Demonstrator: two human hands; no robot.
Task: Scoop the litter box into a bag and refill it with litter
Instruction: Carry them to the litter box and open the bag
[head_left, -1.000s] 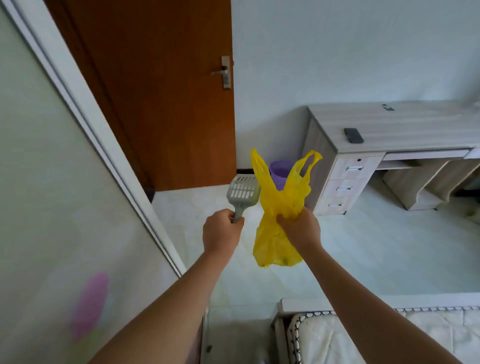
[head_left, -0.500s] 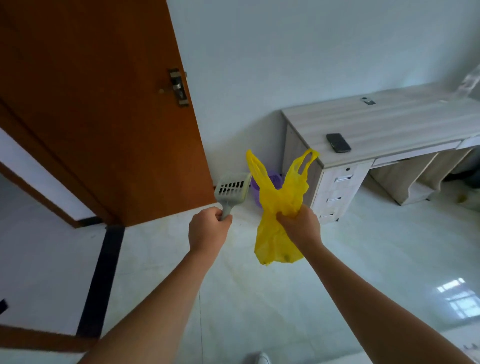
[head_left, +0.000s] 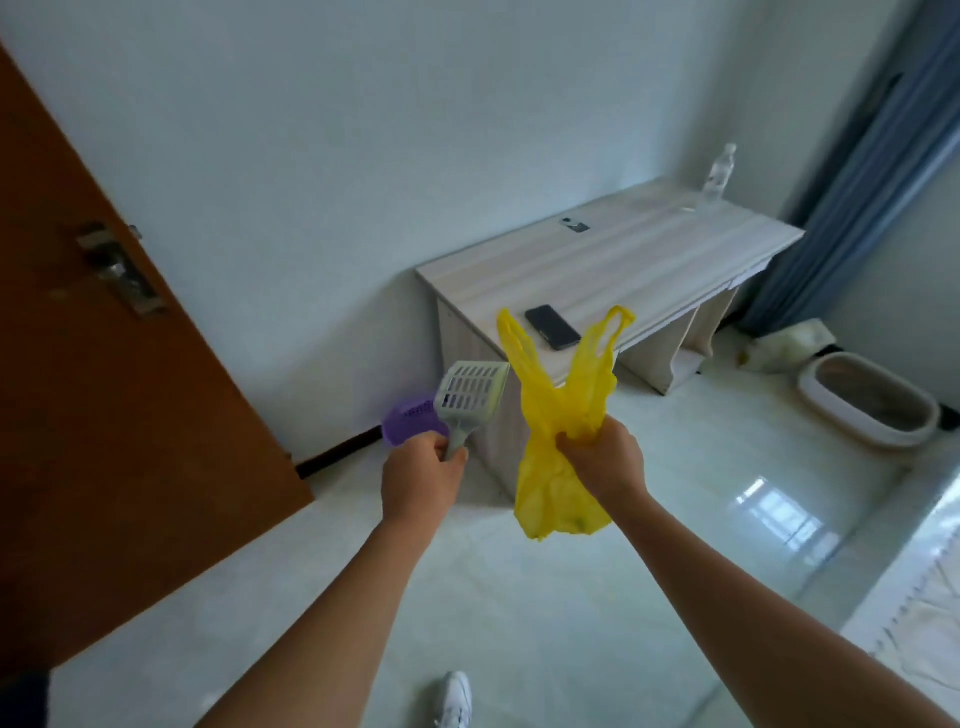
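Head view: left hand (head_left: 418, 467) is gripping a grey slotted plastic scoop (head_left: 470, 392), right hand (head_left: 602, 454) clutching a yellow plastic bag (head_left: 556, 410); white oval litter box (head_left: 857, 423), at the far-right corner of the floor (head_left: 571, 623), is apparently awaiting scooping and refilling.

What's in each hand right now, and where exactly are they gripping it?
The left hand grips the grey litter scoop by its handle. The right hand holds the yellow plastic bag bunched around its middle, below the two loop handles.
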